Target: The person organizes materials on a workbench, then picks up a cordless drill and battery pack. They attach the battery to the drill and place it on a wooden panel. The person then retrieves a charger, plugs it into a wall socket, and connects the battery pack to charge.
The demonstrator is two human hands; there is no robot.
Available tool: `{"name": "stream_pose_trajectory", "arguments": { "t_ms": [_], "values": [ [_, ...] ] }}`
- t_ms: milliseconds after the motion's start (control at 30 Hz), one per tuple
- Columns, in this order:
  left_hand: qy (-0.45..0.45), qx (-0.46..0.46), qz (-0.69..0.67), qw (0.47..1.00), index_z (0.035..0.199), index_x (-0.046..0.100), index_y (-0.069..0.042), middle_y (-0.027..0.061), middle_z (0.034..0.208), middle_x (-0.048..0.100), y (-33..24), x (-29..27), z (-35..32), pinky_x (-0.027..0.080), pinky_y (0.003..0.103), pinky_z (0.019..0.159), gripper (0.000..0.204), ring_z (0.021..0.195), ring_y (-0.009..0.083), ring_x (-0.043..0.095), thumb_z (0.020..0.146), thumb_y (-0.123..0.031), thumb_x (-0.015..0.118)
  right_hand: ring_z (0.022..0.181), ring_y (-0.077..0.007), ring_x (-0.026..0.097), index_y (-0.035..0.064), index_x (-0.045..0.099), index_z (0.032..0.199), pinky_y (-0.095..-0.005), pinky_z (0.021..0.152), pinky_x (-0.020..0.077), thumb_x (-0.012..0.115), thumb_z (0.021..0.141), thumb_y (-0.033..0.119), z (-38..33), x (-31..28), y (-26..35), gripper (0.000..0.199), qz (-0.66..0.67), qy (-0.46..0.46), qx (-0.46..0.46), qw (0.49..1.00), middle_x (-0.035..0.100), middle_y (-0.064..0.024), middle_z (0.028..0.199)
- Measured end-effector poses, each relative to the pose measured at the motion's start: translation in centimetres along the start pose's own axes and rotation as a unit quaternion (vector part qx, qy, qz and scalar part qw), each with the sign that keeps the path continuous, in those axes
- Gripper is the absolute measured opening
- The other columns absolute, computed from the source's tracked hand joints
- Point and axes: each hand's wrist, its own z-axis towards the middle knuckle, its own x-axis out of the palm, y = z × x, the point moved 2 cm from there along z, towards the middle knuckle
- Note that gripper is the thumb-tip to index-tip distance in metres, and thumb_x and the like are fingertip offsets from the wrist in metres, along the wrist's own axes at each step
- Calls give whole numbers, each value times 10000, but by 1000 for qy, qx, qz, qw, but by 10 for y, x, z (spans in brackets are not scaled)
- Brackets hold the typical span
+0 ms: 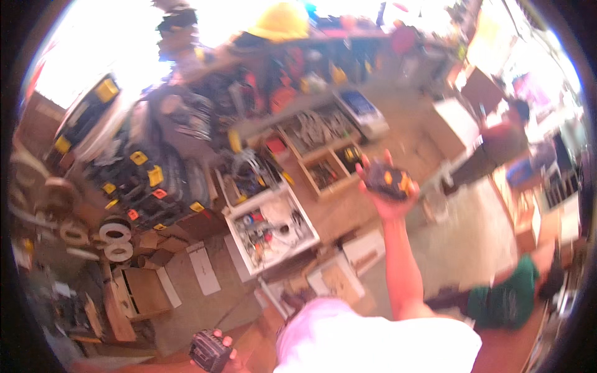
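**Two dark blocks, one in each hand**

Our right hand (387,198) is raised at arm's length, palm up, fingers curled around a dark, blocky battery pack (388,180) with yellow patches; it sits in the palm and the fingertips show above its far edge. Our left hand (219,349) is low, near the bottom of the view, closed around a black ribbed block (209,351), its fingertips showing pink along the right side. What that second block is we cannot tell; motion blur softens it.

To hold these well, we judge that the raised pack should stay cupped from below with its weight over the palm, since a hard, smooth plastic casing could slip off an open hand. The low block's ribbed face should offer more grip.

Below and left of the raised hand lies a white open tray (271,231) full of small mixed parts, and beyond it a wooden divided tray (323,149) holding metal tools. To the far left a stack of black cases with yellow latches (143,180) leans, hard-edged and glossy. A yellow hard hat (280,22) rests at the far top. Rolls of white tape (115,241) lie at left, with flat cardboard boxes (140,291) nearer. The floor at right looks like pale bare concrete.
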Motion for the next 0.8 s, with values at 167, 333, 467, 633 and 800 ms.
{"name": "stream_pose_trajectory", "arguments": {
  "t_ms": [167, 333, 467, 633, 800],
  "values": [
    [50, 3, 57, 997, 1599, 399, -277, 242, 1490, 304, -10, 61, 67, 618, 656, 805, 799, 1224, 495, 465, 932, -429, 812, 1559, -515, 298, 167, 449, 1637, -668, 1189, 397, 857, 745, 470, -15, -25, 36, 1026, -5, 7, -51, 999, 300, -297, 1692],
    [72, 2, 142, 987, 1572, 405, -262, 245, 1459, 322, -28, 101, 95, 653, 621, 741, 796, 1184, 480, 496, 914, -423, 823, 1544, -507, 321, 168, 466, 1622, -653, 1190, 387, 853, 720, 473, -8, -33, 38, 1028, -8, 27, -45, 999, 281, -300, 1698],
    [51, 2, 189, 981, 1537, 413, -266, 240, 1455, 337, -18, 122, 102, 654, 616, 730, 800, 1180, 474, 503, 885, -407, 855, 1559, -516, 284, 169, 476, 1612, -666, 1189, 382, 848, 719, 471, -9, -52, 40, 1013, 24, 38, -40, 998, 276, -308, 1696],
    [53, -43, 278, 958, 1526, 418, -199, 199, 1462, 297, -4, 141, 120, 630, 502, 698, 866, 1238, 407, 478, 821, -334, 903, 1572, -493, 243, 157, 427, 1630, -640, 1200, 356, 920, 687, 432, -22, -85, 41, 1099, 35, -16, -31, 999, 199, -295, 1721],
    [-7, 49, 283, 958, 1540, 354, -123, 169, 1453, 322, -6, 149, 116, 639, 434, 686, 974, 1231, 328, 494, 766, -287, 922, 1417, -540, 467, 80, 539, 1515, -753, 1142, 350, 846, 774, 433, -68, -87, 55, 876, 12, -92, -97, 991, 556, -321, 1493]
  ]
}}
